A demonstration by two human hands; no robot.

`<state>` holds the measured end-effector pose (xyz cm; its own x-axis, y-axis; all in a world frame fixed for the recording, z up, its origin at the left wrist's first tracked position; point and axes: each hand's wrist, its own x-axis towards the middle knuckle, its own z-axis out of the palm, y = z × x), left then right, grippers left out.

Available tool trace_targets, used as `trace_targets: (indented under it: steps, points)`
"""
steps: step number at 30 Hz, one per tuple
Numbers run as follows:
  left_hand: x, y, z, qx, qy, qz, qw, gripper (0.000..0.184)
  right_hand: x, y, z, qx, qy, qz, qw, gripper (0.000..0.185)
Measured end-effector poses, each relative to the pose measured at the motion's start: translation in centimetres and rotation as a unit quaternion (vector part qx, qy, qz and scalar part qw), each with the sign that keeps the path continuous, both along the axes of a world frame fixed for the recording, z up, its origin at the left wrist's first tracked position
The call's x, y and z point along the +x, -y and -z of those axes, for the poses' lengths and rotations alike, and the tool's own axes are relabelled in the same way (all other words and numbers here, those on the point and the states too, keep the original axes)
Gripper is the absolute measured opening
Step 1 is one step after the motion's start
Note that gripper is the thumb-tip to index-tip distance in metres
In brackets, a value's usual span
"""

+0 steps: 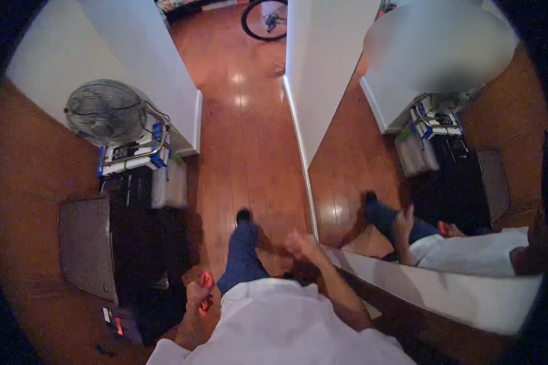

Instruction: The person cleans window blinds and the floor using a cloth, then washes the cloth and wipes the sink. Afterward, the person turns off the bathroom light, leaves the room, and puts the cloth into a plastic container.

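My left hand [196, 295] hangs low beside my left thigh, its fingers closed around a small bright red thing [207, 280] whose kind I cannot make out. My right hand [302, 246] is held out in front of my right hip, near the foot of the mirror wall, blurred but with its fingers extended and nothing visible in them. One leg in blue trousers [241, 258] steps forward onto the floor, ending in a dark foot [243, 215]. The large mirror [347, 164] at the right reflects my body, the raised right hand and a bit of the red thing.
Wooden floor [243, 140] runs ahead through a narrow passage towards a bicycle wheel [265, 21]. At left, a metal fan [105, 111] stands on blue-and-white boxes [137, 157], beside a clear plastic bin [168, 185], dark cases and a grey panel [86, 249].
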<state>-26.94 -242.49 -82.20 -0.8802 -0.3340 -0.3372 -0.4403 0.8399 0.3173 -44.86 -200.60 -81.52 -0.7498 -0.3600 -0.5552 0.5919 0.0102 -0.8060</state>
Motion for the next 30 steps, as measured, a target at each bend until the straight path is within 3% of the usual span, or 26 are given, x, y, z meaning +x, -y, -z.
trace_targets:
  steps: [1,2,4,5,6,7,10,11,13,14,16,17,18,21,24,25,26,27,28,30]
  points:
    - [-1.7,0.4,0.3,-0.013,-0.032,0.027,0.999,0.04,-3.0,1.1,-0.4,-0.135,0.1,0.044,0.985,0.071]
    - [-5.9,-0.3,-2.5,0.087,0.008,-0.033,0.996,0.037,-7.2,2.0,-5.7,-0.302,0.183,0.079,0.932,0.083]
    - [-11.6,1.7,-1.3,0.186,0.055,-0.091,0.977,0.036,-13.8,4.6,-7.3,-0.509,0.154,0.088,0.842,0.097]
    - [-13.2,4.3,1.8,0.146,0.048,-0.063,0.986,0.032,-15.8,6.1,-8.3,-0.507,0.157,0.101,0.841,0.097]
    - [-17.3,5.6,1.6,0.108,0.031,-0.036,0.993,0.03,-18.9,7.4,-9.4,-0.53,0.156,0.123,0.824,0.097]
    - [-20.8,6.8,0.9,0.112,0.089,-0.037,0.989,0.024,-22.1,8.4,-10.4,-0.551,0.155,0.144,0.807,0.097]
    - [-34.1,7.3,-5.3,0.189,0.119,-0.137,0.965,0.027,-29.8,10.3,-11.8,-0.455,0.157,0.156,0.863,0.096]
    - [-37.0,8.7,-3.8,0.188,0.107,-0.152,0.964,0.027,-32.3,10.0,-11.2,-0.363,0.158,0.134,0.908,0.093]
    - [-43.3,12.4,0.6,0.309,0.087,-0.173,0.931,0.032,-35.7,8.4,-9.1,-0.144,0.144,0.124,0.971,0.089]
    - [-46.5,13.4,-1.2,0.302,0.08,-0.177,0.933,0.032,-36.5,7.9,-7.9,-0.014,0.135,0.13,0.982,0.087]
    - [-55.3,13.2,-6.2,0.187,0.122,-0.052,0.973,0.039,-39.1,6.3,-5.8,0.033,0.152,0.203,0.967,0.082]
    - [-57.3,15.8,-0.8,0.119,0.093,0.025,0.988,0.043,-40.3,5.7,-5.5,-0.02,0.154,0.244,0.957,0.08]
    - [-59.8,16.5,0.1,0.114,0.089,0.026,0.989,0.043,-41.5,5.4,-5.3,-0.073,0.157,0.283,0.943,0.079]
    - [-68.4,18.5,2.7,0.153,0.125,-0.012,0.98,0.048,-48.2,5.4,-3.0,-0.115,0.197,0.365,0.903,0.075]
    - [-75.5,19.1,2.9,0.164,0.125,-0.028,0.978,0.05,-59.0,4.8,2.4,-0.151,0.223,0.341,0.901,0.074]
    - [-78.4,18.3,0.8,0.15,0.219,-0.114,0.957,0.049,-62.9,3.9,6.5,-0.251,0.203,0.294,0.9,0.068]
    - [-81.1,17.8,-1.2,0.135,0.315,-0.198,0.918,0.047,-68.5,4.6,6.3,-0.255,0.202,0.285,0.902,0.068]
    - [-81.5,18.8,-0.2,0.129,0.316,-0.204,0.918,0.047,-74.0,6.6,5.3,-0.144,0.185,0.268,0.934,0.065]
    - [-81.9,19.5,0.7,0.038,0.259,-0.128,0.956,0.045,-80.1,8.8,3.9,-0.031,0.158,0.247,0.956,0.062]
    - [-86.2,19.4,-1.7,-0.046,0.191,-0.073,0.978,0.043,-92.3,12.7,-1.5,0.153,0.047,0.134,0.978,0.052]
